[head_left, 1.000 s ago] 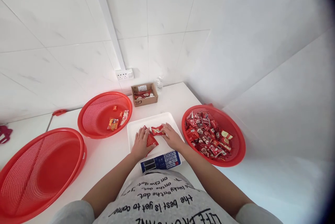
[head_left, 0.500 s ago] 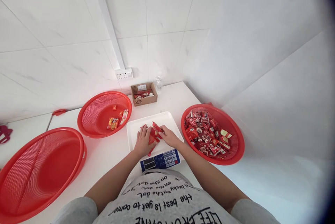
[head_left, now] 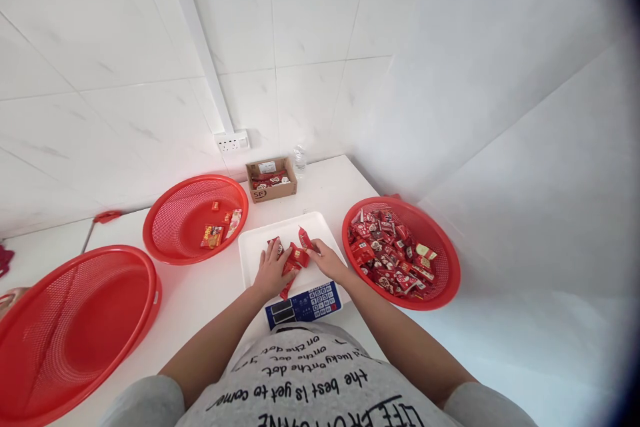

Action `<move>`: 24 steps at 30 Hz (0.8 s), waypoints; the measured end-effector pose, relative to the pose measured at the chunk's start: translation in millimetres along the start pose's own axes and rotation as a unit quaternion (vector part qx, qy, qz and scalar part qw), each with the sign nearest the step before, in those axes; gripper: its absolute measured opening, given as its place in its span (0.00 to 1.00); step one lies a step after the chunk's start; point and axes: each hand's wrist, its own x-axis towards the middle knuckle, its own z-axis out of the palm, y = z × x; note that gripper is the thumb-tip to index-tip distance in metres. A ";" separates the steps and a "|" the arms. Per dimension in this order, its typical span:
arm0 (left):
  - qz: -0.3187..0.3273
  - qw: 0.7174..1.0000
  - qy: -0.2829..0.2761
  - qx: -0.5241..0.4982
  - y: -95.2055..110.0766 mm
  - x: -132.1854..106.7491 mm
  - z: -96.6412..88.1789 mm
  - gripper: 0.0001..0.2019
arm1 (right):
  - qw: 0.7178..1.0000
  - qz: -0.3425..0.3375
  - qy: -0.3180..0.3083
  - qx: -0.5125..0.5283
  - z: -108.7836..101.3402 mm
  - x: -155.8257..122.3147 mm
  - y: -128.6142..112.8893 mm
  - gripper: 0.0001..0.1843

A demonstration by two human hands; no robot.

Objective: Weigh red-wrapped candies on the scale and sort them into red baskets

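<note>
White tiled wall [head_left: 325, 7] behind, white table [head_left: 333, 180] in front, and eyes go to the countertop scale [head_left: 303, 307]. Left hand [head_left: 271, 274] spread across red packets [head_left: 287, 288] on the white pan [head_left: 260, 234]; whether it grips any, I can't tell. Careful there: a push towards the body could slide the lowest one onto the keypad [head_left: 324, 299]. Right hand [head_left: 325, 260] pinching a slim red packet [head_left: 304, 238] over that pan; too loose and it could drop. That forearm runs just beside a heaped basket; one bump might spill it.

Containers now: far left, a big red mesh basket [head_left: 107, 320]; next, a smaller red basket [head_left: 173, 214], an orange packet [head_left: 212, 236] and a few others inside; then the SF carton [head_left: 274, 193], red packets in it; finally, the heaped basket [head_left: 447, 260], packed with mostly red wrappers.
</note>
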 end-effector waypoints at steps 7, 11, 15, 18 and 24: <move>0.013 1.000 -0.005 0.001 -1.2 -3.1 -3.5 0.28 | 0.998 -0.003 0.036 -0.042 -7.4 4.9 5.3 0.11; 0.009 1.000 0.010 -0.018 -4.6 -10.6 -3.1 0.33 | 0.994 -0.024 0.049 -0.095 -14.7 15.5 3.4 0.12; -0.010 0.999 0.007 -0.037 -9.4 -22.6 -1.1 0.38 | 0.988 -0.054 0.034 -0.139 -13.9 25.8 0.1 0.16; -0.024 0.999 0.006 -0.033 -11.4 -30.2 -0.3 0.38 | 0.985 -0.071 0.011 -0.156 -6.0 31.4 -3.3 0.17; -0.046 0.999 -0.007 -0.027 -10.7 -36.0 -2.4 0.37 | 0.979 -0.109 -0.023 -0.173 7.3 33.6 -8.0 0.24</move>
